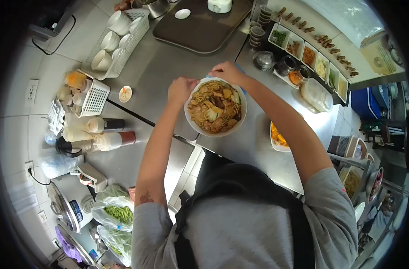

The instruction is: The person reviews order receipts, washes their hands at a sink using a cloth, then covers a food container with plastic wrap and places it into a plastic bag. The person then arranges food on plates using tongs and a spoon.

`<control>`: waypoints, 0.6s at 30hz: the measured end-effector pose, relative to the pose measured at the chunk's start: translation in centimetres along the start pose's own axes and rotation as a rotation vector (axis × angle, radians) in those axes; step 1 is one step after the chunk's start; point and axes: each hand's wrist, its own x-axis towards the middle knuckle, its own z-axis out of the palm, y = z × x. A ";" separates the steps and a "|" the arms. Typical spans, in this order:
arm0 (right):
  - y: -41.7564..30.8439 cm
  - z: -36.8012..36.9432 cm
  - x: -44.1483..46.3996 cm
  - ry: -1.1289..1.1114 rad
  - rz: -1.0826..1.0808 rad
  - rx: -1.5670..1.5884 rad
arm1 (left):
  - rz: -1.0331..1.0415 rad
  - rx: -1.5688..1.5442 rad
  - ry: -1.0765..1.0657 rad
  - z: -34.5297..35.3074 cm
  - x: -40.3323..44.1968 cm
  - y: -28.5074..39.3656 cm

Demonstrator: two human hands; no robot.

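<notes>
A round white bowl [218, 134] rests on the steel counter in front of me, filled with noodles [215, 107] mixed with pieces of meat and vegetables. At its far left rim is my left hand [183, 91], fingers curled together. My right hand [227, 73] is closed just beyond the far rim, fingers pointing left. What either hand pinches is too small to make out. Bits of something blue [241, 71] show beside my right hand and by the bowl's right rim. Under my right forearm stands a white dish of orange-yellow food [278, 136], partly hidden.
A brown tray [191, 36] lies at the back. Left are a basket of white bowls [139, 33], a small cup [125, 93], sauce bottles [114, 141] and bagged greens [118, 214]. Garnish containers [309, 54] and a clear tub [316, 95] line the right.
</notes>
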 end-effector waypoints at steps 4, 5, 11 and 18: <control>-1.5 -0.7 1.2 -0.169 0.005 -0.052 | 0.005 0.001 -0.075 -0.6 0.9 0.0; -1.6 -0.6 1.6 -0.227 0.024 -0.052 | 0.040 0.026 -0.066 -0.6 1.1 -0.1; -1.2 -1.4 1.2 -0.271 -0.038 -0.057 | 0.049 0.030 -0.079 -0.7 0.8 -0.7; -1.2 -2.4 -5.7 0.124 0.148 -0.333 | 0.039 0.000 -0.043 -0.4 0.4 -1.4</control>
